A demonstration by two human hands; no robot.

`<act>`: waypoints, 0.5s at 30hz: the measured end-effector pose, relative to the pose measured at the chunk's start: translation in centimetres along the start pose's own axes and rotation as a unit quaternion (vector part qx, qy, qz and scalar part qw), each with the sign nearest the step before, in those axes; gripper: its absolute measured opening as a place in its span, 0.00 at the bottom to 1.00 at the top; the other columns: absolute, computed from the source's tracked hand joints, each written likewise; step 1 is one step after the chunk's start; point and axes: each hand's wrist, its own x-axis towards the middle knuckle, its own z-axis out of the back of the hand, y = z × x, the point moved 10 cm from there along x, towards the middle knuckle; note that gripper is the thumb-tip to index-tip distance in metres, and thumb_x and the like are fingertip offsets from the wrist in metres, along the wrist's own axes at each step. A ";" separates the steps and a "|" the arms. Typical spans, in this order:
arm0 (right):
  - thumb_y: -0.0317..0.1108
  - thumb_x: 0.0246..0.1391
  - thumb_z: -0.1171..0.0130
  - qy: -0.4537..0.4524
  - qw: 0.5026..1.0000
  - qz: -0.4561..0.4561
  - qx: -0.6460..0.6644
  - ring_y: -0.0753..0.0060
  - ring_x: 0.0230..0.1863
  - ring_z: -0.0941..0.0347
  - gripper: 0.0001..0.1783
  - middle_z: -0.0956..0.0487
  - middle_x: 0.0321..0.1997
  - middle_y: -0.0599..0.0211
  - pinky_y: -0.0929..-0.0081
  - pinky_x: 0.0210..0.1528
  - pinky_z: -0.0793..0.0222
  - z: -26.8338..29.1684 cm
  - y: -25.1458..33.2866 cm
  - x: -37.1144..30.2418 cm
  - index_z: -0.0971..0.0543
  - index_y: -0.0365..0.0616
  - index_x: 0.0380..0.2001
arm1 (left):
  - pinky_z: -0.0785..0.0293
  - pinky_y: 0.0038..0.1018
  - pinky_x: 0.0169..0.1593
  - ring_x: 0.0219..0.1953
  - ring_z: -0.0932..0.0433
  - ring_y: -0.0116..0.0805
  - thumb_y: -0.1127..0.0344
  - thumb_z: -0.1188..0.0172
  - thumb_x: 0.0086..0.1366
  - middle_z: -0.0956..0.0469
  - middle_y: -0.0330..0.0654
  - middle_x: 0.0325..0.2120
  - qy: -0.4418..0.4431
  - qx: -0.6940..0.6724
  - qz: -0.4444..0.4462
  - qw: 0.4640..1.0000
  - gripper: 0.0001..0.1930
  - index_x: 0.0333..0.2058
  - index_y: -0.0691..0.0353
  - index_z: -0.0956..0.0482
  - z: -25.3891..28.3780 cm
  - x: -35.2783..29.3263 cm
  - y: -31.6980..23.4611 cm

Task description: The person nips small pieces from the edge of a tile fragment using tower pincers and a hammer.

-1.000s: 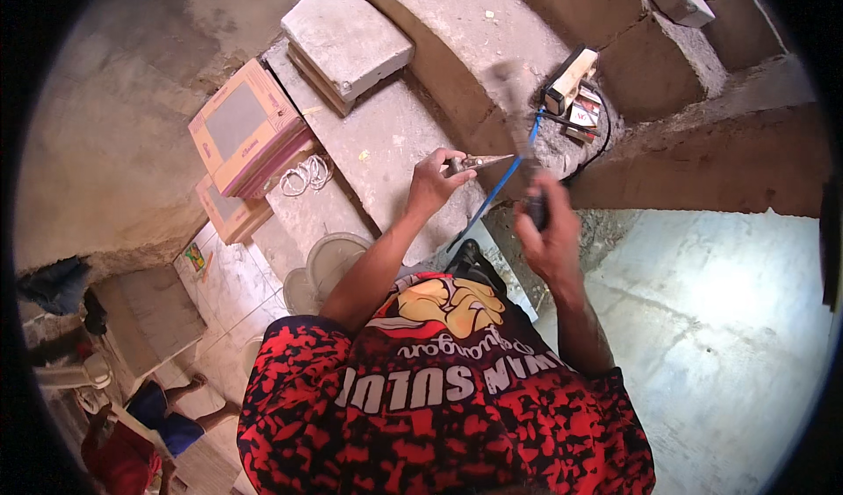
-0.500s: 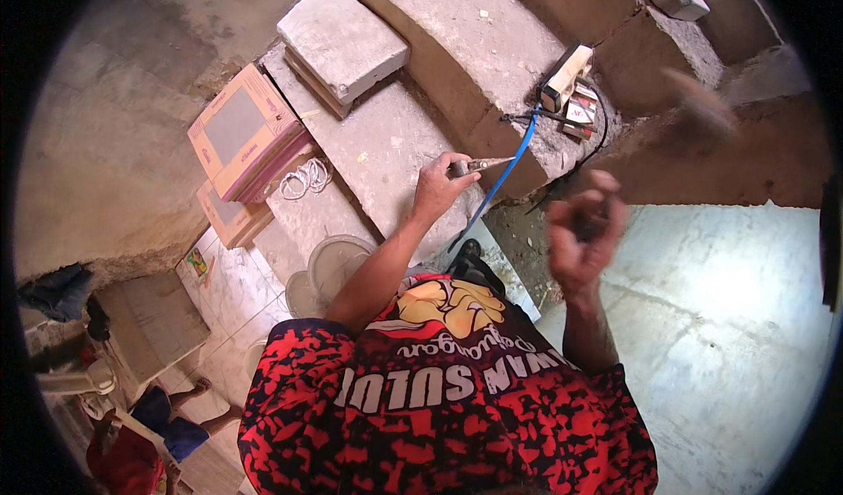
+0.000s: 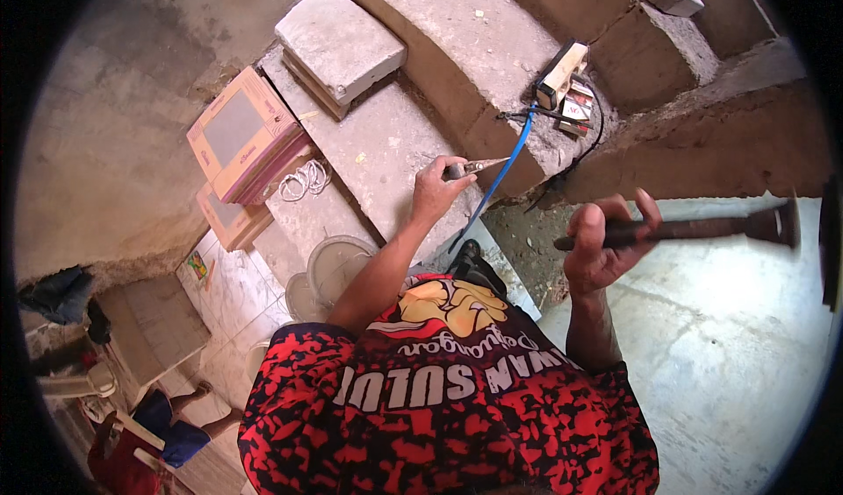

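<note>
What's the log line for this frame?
left hand: holds pointed tool | right hand: grips hammer | blue strap: near tool tip

White upside-down lettering on red-black shirt, small print on pinkish carton, short lettering on small pack

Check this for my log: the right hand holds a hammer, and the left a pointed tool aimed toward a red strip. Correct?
The strip is blue, as the head view shows; right hand with hammer, left hand with pointed tool: correct.

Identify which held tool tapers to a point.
The slim tool in the left hand, pointing toward the blue strap; the hammer in the right hand ends bluntly.
</note>
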 end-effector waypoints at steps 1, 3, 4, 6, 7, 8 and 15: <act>0.27 0.53 0.47 -0.012 0.998 0.024 0.063 0.76 0.24 0.37 0.19 0.32 0.25 0.67 0.77 0.27 0.40 0.0 -0.1 -0.7 0.37 0.41 0.48 | 0.26 0.33 0.34 0.28 0.22 0.40 0.63 0.28 0.48 0.22 0.45 0.26 -0.006 0.013 -0.020 1.000 0.18 0.37 0.60 0.23 0.0 0.0 -0.6; 0.29 0.51 0.44 0.066 0.951 0.183 -0.241 0.57 0.22 0.30 0.19 0.28 0.25 0.59 0.63 0.30 0.32 -1.4 -2.1 -3.0 0.34 0.42 0.46 | 0.26 0.33 0.34 0.28 0.22 0.40 0.62 0.29 0.49 0.21 0.45 0.26 -0.013 0.026 -0.042 0.999 0.18 0.37 0.61 0.23 0.2 0.0 -1.3; 0.29 0.49 0.43 0.189 0.944 0.014 -0.269 0.49 0.27 0.27 0.20 0.26 0.29 0.53 0.59 0.33 0.31 -2.9 -7.9 -5.1 0.33 0.43 0.46 | 0.26 0.33 0.34 0.27 0.22 0.39 0.62 0.29 0.49 0.21 0.45 0.26 -0.011 0.013 -0.042 0.999 0.18 0.37 0.61 0.23 0.0 0.1 -1.3; 0.30 0.47 0.41 0.305 0.897 -0.153 -0.280 0.41 0.32 0.24 0.21 0.23 0.33 0.47 0.54 0.36 0.29 -4.2 -12.0 -8.4 0.33 0.44 0.46 | 0.26 0.33 0.34 0.27 0.22 0.39 0.61 0.29 0.49 0.22 0.45 0.26 -0.015 0.001 -0.042 0.999 0.18 0.37 0.61 0.23 0.0 0.0 -0.9; 0.29 0.46 0.41 0.343 0.875 -0.194 -0.282 0.44 0.34 0.23 0.20 0.24 0.35 0.45 0.57 0.36 0.29 -4.7 -12.1 -9.0 0.32 0.45 0.45 | 0.26 0.33 0.34 0.27 0.22 0.39 0.61 0.30 0.50 0.22 0.45 0.26 -0.033 -0.029 -0.085 0.995 0.18 0.36 0.62 0.23 0.3 -0.3 -1.2; 0.28 0.45 0.41 0.379 0.849 -0.235 -0.284 0.48 0.35 0.22 0.20 0.24 0.38 0.43 0.60 0.36 0.29 -5.0 -12.2 -9.3 0.31 0.46 0.44 | 0.26 0.33 0.34 0.27 0.22 0.39 0.60 0.30 0.50 0.22 0.45 0.26 -0.049 -0.060 -0.128 0.989 0.18 0.36 0.62 0.23 0.5 -0.4 -1.5; 0.30 0.52 0.41 0.037 0.999 0.012 -0.004 0.74 0.22 0.34 0.21 0.29 0.25 0.67 0.76 0.27 0.34 -1.3 -0.5 -1.2 0.36 0.42 0.46 | 0.27 0.31 0.34 0.29 0.22 0.38 0.65 0.27 0.47 0.21 0.46 0.28 -0.066 -0.003 -0.010 0.998 0.18 0.36 0.62 0.23 2.7 -0.7 0.2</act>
